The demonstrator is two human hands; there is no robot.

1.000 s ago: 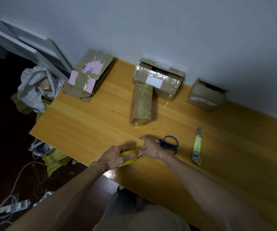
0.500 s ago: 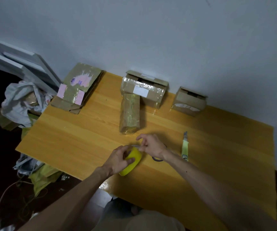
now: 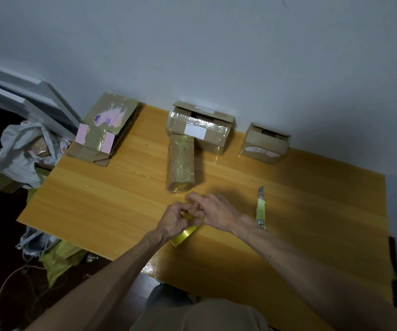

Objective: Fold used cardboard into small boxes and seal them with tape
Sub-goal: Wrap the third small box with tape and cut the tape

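Location type: a room in a home, adapted as an improvised packing station.

Indicators:
- An orange-yellow wood-grain laminate desk (image 3: 97, 199) stands flush against a plain white painted wall (image 3: 216, 44).
- White framed panels (image 3: 25, 96) lean against that wall at the left.
- A crumpled white plastic bag (image 3: 21, 151) and yellow bags (image 3: 59, 259) lie on the dark floor (image 3: 1, 235) beside the desk, with loose pale cables (image 3: 4, 283) near them.
- Reused brown cardboard boxes (image 3: 200, 132) wrapped in clear tape and a yellow utility knife (image 3: 261, 209) lie on the desk.

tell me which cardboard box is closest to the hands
The long narrow taped box, lying out in front; the others sit farther back by the wall.
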